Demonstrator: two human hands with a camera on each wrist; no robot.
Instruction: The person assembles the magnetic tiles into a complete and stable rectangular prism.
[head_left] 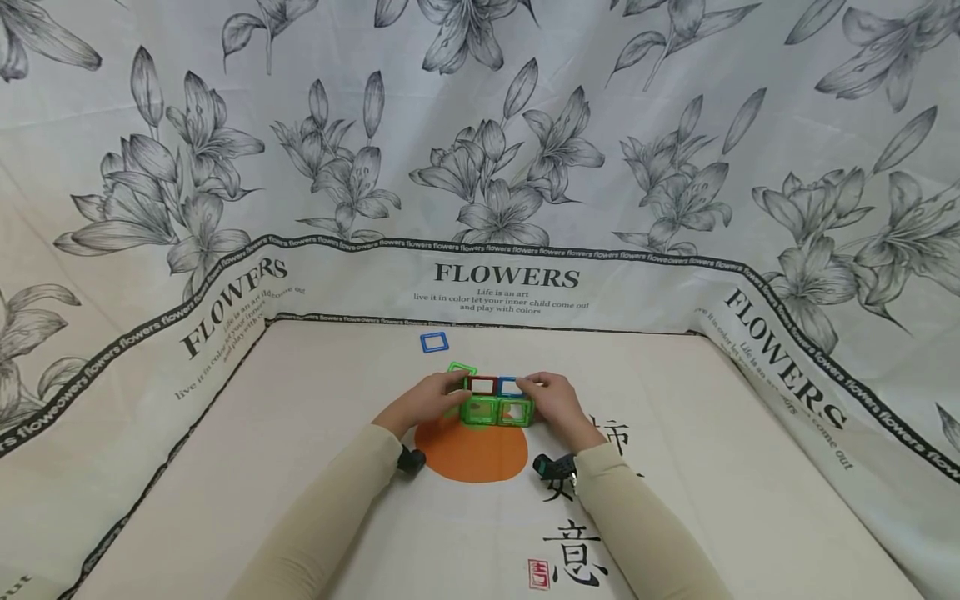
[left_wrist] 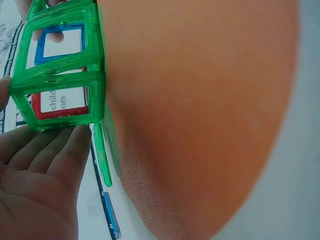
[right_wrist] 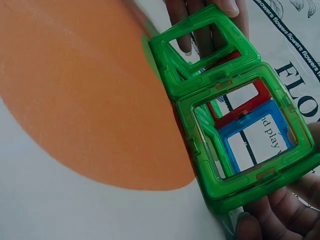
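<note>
Both hands hold a small box of square magnetic tiles. Its near side shows two green tiles (head_left: 497, 411) side by side, while a red tile (head_left: 482, 378) and a blue tile (head_left: 501, 385) show above and behind them. My left hand (head_left: 426, 401) grips the box's left end, its fingers flat along that end in the left wrist view. At the right end, my right hand (head_left: 557, 407) holds on, with fingers (right_wrist: 285, 210) under the green frame (right_wrist: 192, 145). Another green tile (head_left: 462, 367) lies just behind the left hand, partly hidden.
A loose blue tile (head_left: 424, 343) lies farther back on the white cloth (head_left: 300, 433). An orange printed circle (head_left: 472, 458) and black characters (head_left: 576, 554) mark the cloth under the arms. A floral curtain (head_left: 510, 287) stands around the back and sides.
</note>
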